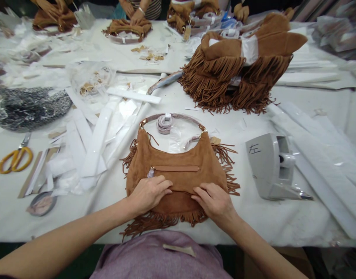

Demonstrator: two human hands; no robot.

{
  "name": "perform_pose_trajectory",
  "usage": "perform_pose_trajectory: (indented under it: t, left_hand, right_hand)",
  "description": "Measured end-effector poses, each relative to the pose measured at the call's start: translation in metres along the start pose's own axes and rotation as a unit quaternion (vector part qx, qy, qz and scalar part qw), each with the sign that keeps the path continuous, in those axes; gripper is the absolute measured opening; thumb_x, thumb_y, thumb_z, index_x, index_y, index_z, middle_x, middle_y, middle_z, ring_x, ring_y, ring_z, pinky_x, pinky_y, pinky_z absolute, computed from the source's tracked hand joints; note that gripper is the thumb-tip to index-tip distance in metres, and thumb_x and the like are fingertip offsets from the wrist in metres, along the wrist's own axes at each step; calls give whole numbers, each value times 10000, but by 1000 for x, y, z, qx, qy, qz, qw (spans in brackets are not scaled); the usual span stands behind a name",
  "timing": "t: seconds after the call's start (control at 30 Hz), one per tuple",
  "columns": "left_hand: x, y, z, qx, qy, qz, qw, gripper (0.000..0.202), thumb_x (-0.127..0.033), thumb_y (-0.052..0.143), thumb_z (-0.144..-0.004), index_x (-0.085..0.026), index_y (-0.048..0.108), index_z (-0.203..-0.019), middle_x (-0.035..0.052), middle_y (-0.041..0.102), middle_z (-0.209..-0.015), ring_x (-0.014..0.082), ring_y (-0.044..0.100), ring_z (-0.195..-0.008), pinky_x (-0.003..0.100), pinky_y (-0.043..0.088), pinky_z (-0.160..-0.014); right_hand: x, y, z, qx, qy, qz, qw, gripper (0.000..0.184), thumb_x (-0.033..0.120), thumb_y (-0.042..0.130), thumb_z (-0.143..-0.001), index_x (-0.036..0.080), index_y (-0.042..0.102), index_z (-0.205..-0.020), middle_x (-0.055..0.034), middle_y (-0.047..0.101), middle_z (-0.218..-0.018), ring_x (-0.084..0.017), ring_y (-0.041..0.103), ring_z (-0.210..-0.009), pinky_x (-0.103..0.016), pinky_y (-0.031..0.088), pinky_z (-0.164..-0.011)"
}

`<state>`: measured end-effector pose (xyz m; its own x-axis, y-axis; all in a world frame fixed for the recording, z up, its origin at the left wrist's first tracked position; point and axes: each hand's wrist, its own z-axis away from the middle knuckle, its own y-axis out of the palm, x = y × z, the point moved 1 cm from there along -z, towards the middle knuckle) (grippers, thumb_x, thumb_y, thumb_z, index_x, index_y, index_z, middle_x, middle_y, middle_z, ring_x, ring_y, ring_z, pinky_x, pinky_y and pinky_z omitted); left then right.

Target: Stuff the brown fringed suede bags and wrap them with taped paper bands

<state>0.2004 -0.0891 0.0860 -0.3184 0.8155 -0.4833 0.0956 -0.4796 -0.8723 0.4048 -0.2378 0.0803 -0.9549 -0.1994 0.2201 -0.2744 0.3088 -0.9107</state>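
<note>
A brown suede handbag (178, 159) with fringe lies flat on the table in front of me, its zipped pocket facing up and its strap arching away from me. My left hand (151, 192) rests on its lower left part, fingers curled and pinching the suede. On the lower right, my right hand (214, 199) grips the bag in the same way. Between the hands the suede folds over a darker lower panel. A wrapped coil of strap (164, 124) sits inside the handle's arch. The fingertips' undersides are hidden.
Left are yellow-handled scissors (16, 159), a small round dish (42, 204), white strips (98, 143) and a dark mesh bundle (32, 108). A grey tape dispenser (268, 166) stands right. Fringed bags (244, 62) are stacked behind. Co-workers' hands (136, 15) handle bags across the table.
</note>
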Motion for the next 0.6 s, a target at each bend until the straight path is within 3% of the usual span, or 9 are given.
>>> perform_pose_trajectory:
  t: [0.17,0.27,0.37,0.5,0.6]
  left_hand:
    - [-11,-4,-3,-13,2,2,1000,262,-287,368,-967,-168,590,-894,64,593,-817,202,514,-817,340,419,-755]
    - [-7,-6,-10,44,10,77,996,310,-277,334,-976,-176,544,-772,34,575,-753,173,504,-778,290,398,-718]
    - [2,-6,-17,117,61,155,979,381,-312,287,-990,-184,465,-679,-3,515,-662,141,482,-699,252,368,-674]
    - [10,-5,-23,179,106,188,960,502,-429,229,-990,-186,418,-594,-20,433,-565,129,446,-613,245,345,-644]
    - [8,-6,-21,210,117,127,962,560,-679,424,-838,-186,481,-577,-3,469,-570,150,470,-613,255,320,-585]
  right_hand:
    - [19,-1,-4,7,33,-17,999,160,236,480,-938,132,601,-944,-69,582,-771,-172,514,-723,-299,393,-668]
    - [17,2,-5,47,69,-33,996,259,263,407,-963,152,576,-802,-49,550,-709,-162,486,-676,-291,360,-641]
    - [10,8,-10,72,91,-80,990,374,239,319,-982,181,511,-666,-25,529,-633,-139,467,-608,-273,323,-602]
    - [3,19,-16,107,146,-143,973,455,268,287,-997,195,450,-578,0,500,-544,-117,477,-533,-248,321,-565]
    - [1,22,-16,122,163,-144,968,466,313,289,-1000,194,487,-596,-3,527,-567,-124,512,-553,-244,351,-569]
